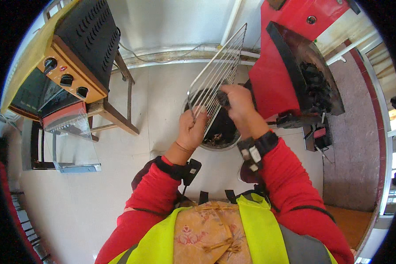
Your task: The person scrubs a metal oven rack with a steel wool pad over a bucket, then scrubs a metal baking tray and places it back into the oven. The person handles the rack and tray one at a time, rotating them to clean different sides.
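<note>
A metal wire rack (214,72) is tilted over a round bin (229,147) on the floor. My left hand (193,127) grips the rack's near lower end. My right hand (241,105) is closed on a dark, scrubber-like object (223,98), which rests against the rack's wires; its exact kind cannot be told. The inside of the bin looks black, with brown debris at the bottom. Both hands are above the bin, the left at its left rim and the right over its right part.
At left, a countertop oven (76,72) with knobs and an open glass door stands on a wooden stool (114,115). At right are a red panel (277,72), a dark metal tray (287,66) holding black lumps, and a small dark box (323,137). A white pipe runs along the wall.
</note>
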The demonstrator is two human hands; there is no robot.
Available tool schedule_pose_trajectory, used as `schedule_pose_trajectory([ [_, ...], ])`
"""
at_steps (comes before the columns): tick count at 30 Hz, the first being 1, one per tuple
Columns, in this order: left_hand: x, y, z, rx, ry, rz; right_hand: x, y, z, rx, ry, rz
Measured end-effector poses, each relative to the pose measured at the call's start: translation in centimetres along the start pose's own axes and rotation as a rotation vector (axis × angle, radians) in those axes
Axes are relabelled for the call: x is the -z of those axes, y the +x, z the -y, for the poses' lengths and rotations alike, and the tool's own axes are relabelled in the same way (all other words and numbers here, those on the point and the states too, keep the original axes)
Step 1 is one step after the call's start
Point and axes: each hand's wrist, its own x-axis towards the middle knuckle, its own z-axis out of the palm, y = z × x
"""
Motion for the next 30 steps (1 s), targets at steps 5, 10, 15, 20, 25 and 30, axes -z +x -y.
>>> schedule_pose_trajectory([
  [5,-0.5,-0.1,0.2,-0.094,0.106,0.026,3.9,5.5,0.8,0.615,-0.273,0.097],
  [10,0.0,0.1,0.4,-0.048,-0.015,0.097,2.6,4.0,-0.1,0.061,0.151,-0.08],
  [15,-0.1,0.2,0.0,-0.062,0.05,0.06,0.6,1.2,-1.1,0.064,0.118,-0.015],
  [20,-0.4,-0.5,-1.1,-0.115,0.158,0.068,1.7,2.7,1.1,0.148,0.158,-0.016],
  [25,-0.5,-0.6,-0.9,-0.189,0.243,0.117,3.2,4.4,1.5,0.069,0.209,-0.013],
  [30,-0.5,-0.5,-0.1,-0.11,0.094,0.108,3.2,3.8,2.0,0.082,0.225,0.064],
])
